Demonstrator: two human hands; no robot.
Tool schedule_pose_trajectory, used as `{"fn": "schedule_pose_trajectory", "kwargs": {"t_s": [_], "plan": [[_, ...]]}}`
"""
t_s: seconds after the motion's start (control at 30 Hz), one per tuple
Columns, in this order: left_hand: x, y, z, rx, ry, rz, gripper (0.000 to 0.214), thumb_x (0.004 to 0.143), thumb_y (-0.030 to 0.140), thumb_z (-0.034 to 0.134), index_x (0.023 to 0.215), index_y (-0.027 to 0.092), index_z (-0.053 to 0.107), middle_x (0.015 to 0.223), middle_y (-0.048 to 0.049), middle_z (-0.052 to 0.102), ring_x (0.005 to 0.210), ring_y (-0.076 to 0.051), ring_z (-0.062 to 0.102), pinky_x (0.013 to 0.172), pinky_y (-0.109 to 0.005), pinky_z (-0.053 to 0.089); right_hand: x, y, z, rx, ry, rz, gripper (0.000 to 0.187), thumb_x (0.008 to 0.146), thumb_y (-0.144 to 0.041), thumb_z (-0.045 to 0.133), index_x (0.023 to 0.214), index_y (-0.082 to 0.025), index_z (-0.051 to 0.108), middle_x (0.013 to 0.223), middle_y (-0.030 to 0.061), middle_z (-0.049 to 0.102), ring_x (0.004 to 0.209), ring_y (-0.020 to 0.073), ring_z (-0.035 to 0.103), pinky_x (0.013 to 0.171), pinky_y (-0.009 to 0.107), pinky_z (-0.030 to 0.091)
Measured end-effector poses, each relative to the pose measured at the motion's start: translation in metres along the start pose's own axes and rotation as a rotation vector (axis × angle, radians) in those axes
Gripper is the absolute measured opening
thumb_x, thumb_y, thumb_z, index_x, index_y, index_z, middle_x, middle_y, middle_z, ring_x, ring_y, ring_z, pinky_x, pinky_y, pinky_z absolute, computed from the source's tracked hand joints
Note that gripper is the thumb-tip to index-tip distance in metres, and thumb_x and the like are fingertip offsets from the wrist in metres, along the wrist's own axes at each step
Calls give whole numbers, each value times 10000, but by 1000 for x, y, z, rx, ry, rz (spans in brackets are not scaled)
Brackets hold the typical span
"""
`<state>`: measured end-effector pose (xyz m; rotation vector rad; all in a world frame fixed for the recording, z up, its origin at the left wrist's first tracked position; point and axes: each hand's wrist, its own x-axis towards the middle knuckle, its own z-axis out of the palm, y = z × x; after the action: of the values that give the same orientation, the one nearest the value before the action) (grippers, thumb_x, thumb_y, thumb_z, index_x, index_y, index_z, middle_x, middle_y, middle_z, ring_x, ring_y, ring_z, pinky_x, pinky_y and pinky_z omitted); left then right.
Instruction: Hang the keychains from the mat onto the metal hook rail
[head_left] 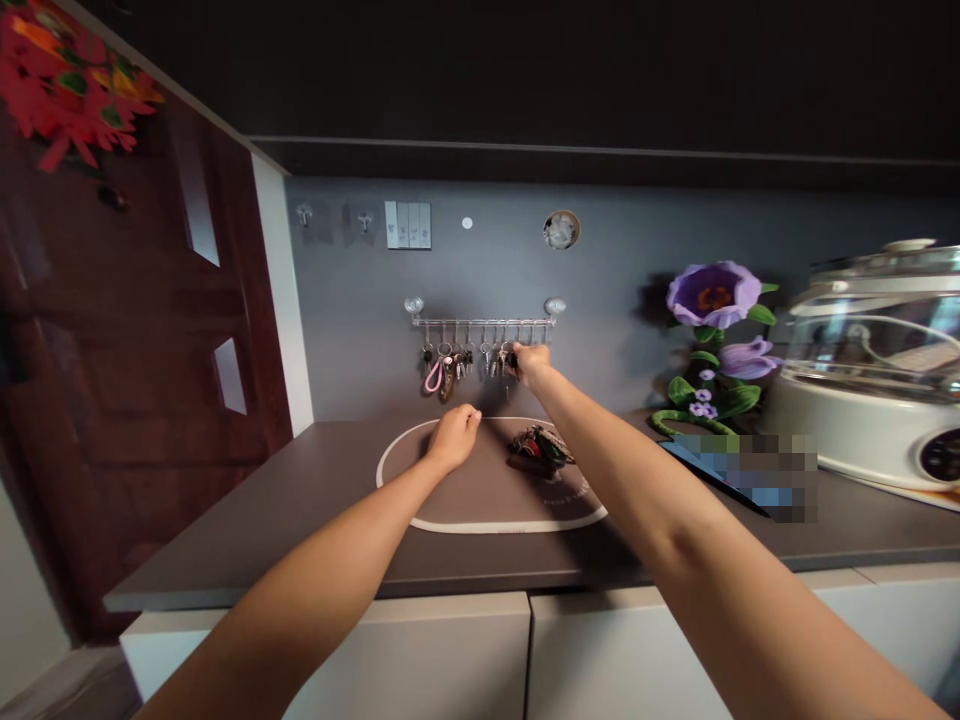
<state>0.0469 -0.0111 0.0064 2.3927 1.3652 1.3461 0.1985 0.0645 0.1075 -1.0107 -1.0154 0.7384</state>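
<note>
A clear hook rail [484, 322] is fixed to the grey wall, with several bunches of keys [463, 362] hanging from it. One bunch carries a pink strap [433, 375]. My right hand [531, 362] reaches up to the right part of the rail, its fingers closed on a dark bunch of keys below the hooks. Over the oval mat [450, 505], my left hand [455, 437] is closed with the thumb on top; whatever it may hold is hidden. A pile of keys and small items [540, 450] lies on the mat, beneath my right forearm.
Purple artificial flowers [712, 295] and a glass-topped cream appliance [862, 410] stand on the right of the counter [247, 510]. A partly blurred flat device [720, 470] lies before them. Dark cabinets [525, 80] overhang the wall; a reddish-brown door [135, 380] is at left.
</note>
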Motion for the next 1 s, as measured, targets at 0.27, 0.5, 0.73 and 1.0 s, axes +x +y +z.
{"fn": "schedule_pose_trajectory", "kwargs": {"t_s": [0.27,0.5,0.73,1.0], "plan": [[1,-1,0,-8,-1,10,240,841,259,357,700,165,527,677,-26,581,663,-137,523,650,-259,374,-16,-2,-11,24,-130,78,154,764,-191,516,621,-155,470,515,-27,494,451,60,442,489,208,427],[-1,3,-4,-19,-3,21,246,836,269,357,684,165,521,665,-19,576,649,-134,516,644,-256,367,-25,-5,-26,-39,-211,30,46,707,-108,529,676,-138,546,533,-41,491,460,34,405,509,162,365],[-3,4,-6,-53,-38,60,243,834,267,359,681,166,518,658,-14,574,648,-132,520,642,-246,369,-45,-3,-51,-8,-239,62,109,694,-84,557,779,-148,579,668,-7,579,566,58,491,613,196,416],[-5,9,-8,-104,-68,75,233,824,269,369,676,171,521,645,-6,577,612,-127,515,614,-232,374,-82,2,-76,-110,-378,34,39,675,-153,622,707,-139,606,724,22,611,626,78,526,626,206,409]]}}
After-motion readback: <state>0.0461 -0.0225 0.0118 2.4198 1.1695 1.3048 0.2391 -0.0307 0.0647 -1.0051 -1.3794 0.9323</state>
